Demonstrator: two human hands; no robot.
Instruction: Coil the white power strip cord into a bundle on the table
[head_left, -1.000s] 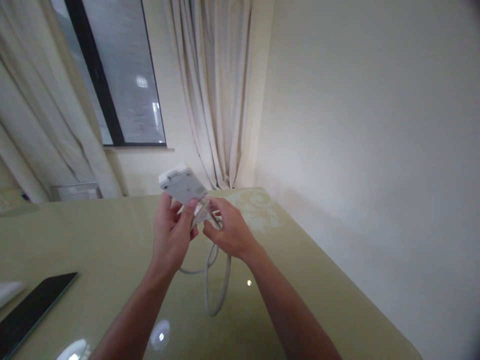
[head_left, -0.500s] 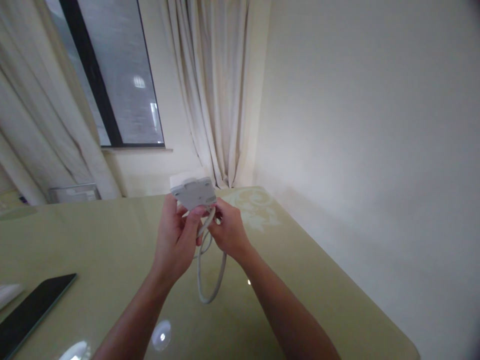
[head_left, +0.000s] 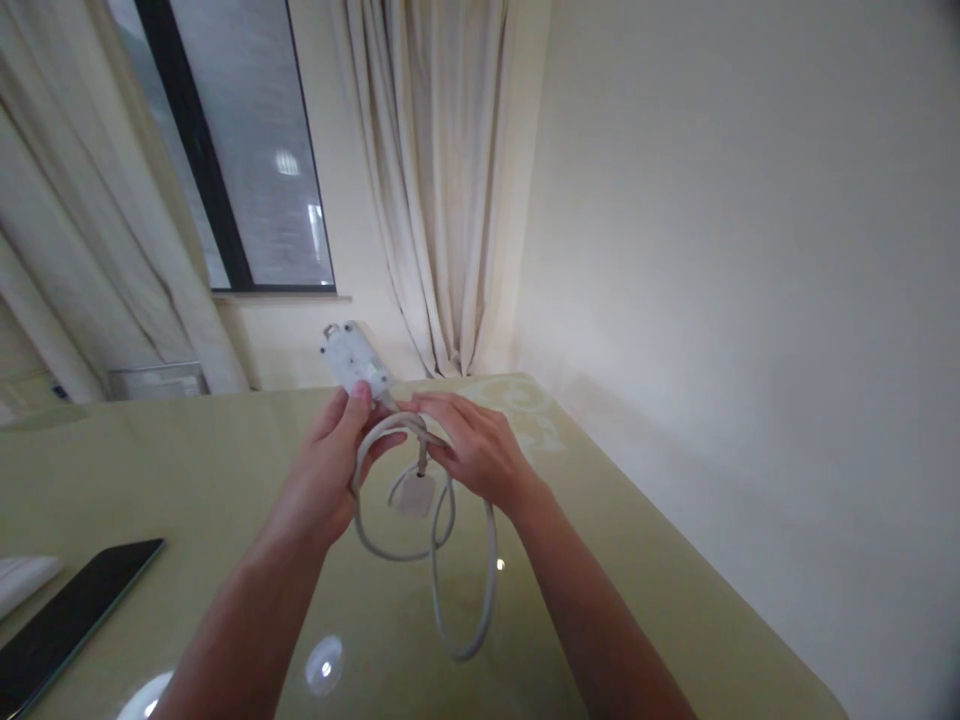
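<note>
My left hand [head_left: 322,478] is closed round the near end of a white power strip [head_left: 351,360], which tilts up and away over the table. Its white cable [head_left: 461,590] hangs below in loose loops, and the white plug [head_left: 414,495] dangles between my hands. My right hand [head_left: 480,452] lies against the cable just right of the strip. Its fingers are stretched forward, with the cord running under them. Both hands hover above the pale green glass table [head_left: 637,570].
A black phone [head_left: 67,620] lies at the table's left edge beside a white object [head_left: 22,580]. Beige curtains [head_left: 435,190] and a dark window [head_left: 240,150] stand behind the table. A bare wall runs along its right side.
The power strip has turned from flat-on to edge-on and tilted left. The cable has dropped into wider loops with the plug now dangling. My right hand's fingers have loosened and stretched out.
</note>
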